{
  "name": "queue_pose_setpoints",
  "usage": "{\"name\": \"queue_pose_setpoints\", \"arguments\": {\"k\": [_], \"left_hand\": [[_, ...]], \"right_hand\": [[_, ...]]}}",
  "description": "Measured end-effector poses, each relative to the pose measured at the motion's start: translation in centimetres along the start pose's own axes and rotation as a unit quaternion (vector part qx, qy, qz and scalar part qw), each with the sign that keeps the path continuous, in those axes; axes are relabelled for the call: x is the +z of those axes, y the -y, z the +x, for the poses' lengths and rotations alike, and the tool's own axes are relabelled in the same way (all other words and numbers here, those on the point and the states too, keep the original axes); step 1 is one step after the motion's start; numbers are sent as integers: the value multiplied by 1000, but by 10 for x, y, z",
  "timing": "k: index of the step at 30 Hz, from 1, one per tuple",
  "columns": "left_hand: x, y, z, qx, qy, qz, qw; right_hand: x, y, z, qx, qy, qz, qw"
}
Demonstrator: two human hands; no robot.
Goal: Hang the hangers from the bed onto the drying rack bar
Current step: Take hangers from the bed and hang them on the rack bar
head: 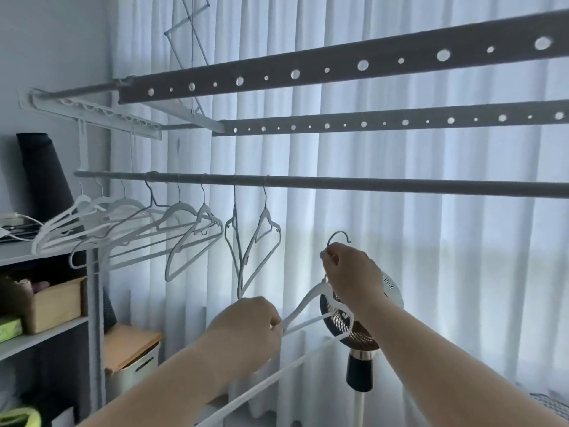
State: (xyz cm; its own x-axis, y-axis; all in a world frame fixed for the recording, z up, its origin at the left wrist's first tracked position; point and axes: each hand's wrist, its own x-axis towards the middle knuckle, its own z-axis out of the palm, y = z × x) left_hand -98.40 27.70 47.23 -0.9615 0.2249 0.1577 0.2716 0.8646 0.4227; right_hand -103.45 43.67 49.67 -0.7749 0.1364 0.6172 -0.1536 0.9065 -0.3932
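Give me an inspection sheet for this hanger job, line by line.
Surface: round bar spans the frame, its right part bare.
Job's things: eight or so hangers hooked at the bar's left; one white hanger in hand, below the bar.
Clutter: shelf with boxes.
Grippers: right hand pinches the hook; left hand grips the hanger's end.
Cables: white cable on the shelf top.
Surroundings: curtain, fan, perforated rails.

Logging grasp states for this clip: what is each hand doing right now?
Left hand: closed on the white hanger's shoulder end.
Right hand: fingers pinching the same hanger's hook neck.
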Motion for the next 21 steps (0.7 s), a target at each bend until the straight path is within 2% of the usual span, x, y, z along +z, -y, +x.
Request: {"name": "queue_pose_setpoints", "arguments": {"k": [3, 9, 13, 15, 18, 21], "left_hand": [[-10, 0, 20, -2, 2, -12, 1000], [-30, -2, 56, -19, -62, -11, 998], [-49, -13, 80, -39, -111, 1, 993], [-57, -20, 93, -43, -140, 8, 989], [-65, -31, 108, -49, -169, 21, 984], [-65, -39, 121, -62, -177, 43, 981]], "right_hand": [[-5, -3, 21, -17, 2, -4, 1000], [-26, -21, 69, -111, -84, -59, 988], [-39, -40, 105, -139, -75, -164, 974], [-45, -50, 120, -134, -62, -201, 968], [-49, -66, 137, -92, -29, -200, 975], [-49, -79, 146, -76, -7, -223, 972]]}}
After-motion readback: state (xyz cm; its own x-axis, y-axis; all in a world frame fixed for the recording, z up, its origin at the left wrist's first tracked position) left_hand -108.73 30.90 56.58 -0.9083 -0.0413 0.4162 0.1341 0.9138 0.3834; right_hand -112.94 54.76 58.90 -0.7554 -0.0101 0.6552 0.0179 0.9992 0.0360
